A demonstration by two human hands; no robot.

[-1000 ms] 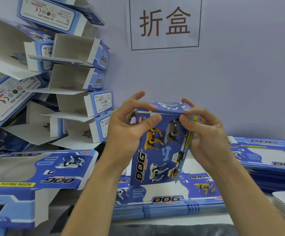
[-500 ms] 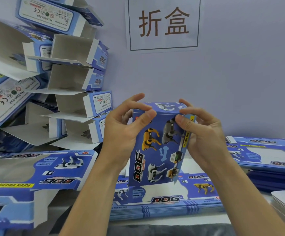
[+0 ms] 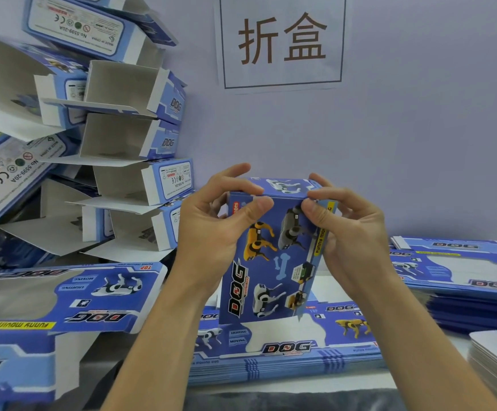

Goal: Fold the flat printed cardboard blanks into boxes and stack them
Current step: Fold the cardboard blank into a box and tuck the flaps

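Now the top flap of the box [image 3: 266, 256], held upright above the flat blanks [image 3: 285, 348], is pinched shut by the left hand [image 3: 211, 232] and right hand [image 3: 351, 232], fingers curled round it; stacking likely comes next.

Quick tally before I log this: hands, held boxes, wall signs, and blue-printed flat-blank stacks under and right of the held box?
hands: 2, left hand and right hand
held box: 1
wall sign: 1
blue-printed blank stacks: 2, middle stack and right stack
total: 6
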